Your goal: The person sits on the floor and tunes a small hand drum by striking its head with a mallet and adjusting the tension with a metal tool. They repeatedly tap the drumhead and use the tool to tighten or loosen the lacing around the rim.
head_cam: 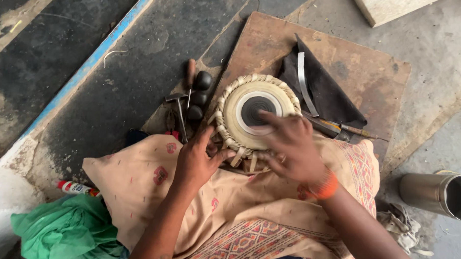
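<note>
A small round drum point(244, 102) with a cream skin, a black centre patch and a braided rim leans against my lap on a patterned beige cloth point(222, 206). My left hand point(196, 161) grips the drum's lower left rim, thumb up along the braid. My right hand point(291, 147), with an orange band on the wrist, lies over the drum's lower right side, fingers reaching onto the skin near the black patch.
A hammer point(179, 110), three black stones point(198, 96) and a wooden-handled tool lie left of the drum. A dark leather piece point(326, 94) with a metal strip and a file rest on a wooden board point(368, 73). A steel cup point(440, 193) lies at right, green cloth point(66, 231) at lower left.
</note>
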